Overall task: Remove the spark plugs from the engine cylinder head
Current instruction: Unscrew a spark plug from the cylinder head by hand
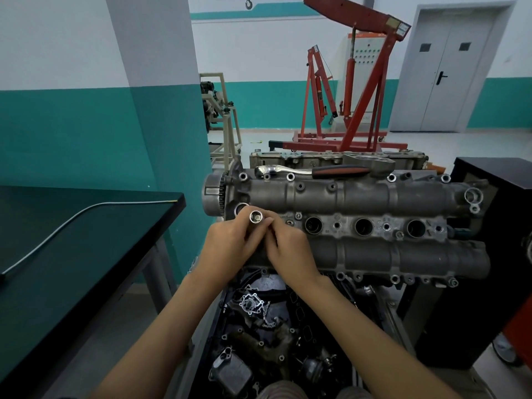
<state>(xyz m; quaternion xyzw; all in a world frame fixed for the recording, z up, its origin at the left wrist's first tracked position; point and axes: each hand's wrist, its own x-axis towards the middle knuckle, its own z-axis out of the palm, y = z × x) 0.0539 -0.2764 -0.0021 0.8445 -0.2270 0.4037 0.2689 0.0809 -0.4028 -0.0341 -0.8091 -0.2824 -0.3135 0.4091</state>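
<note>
The grey engine cylinder head (374,197) lies across the middle, with three open spark plug wells (364,226) showing in a row. A shiny socket (255,217) stands upright over the leftmost well, its open end facing up. My left hand (230,246) grips the socket's left side. My right hand (288,249) pinches it from the right with curled fingers. The well under the socket is hidden by my hands. No spark plug is visible. A ratchet wrench (311,170) with a black and red handle rests on the far edge of the head.
A dark green table (72,240) with a thin metal tube stands at the left. A tray of loose engine parts (259,326) sits below the head. Another cylinder head (302,159), red engine cranes (345,110) and a black box (495,226) lie behind and right.
</note>
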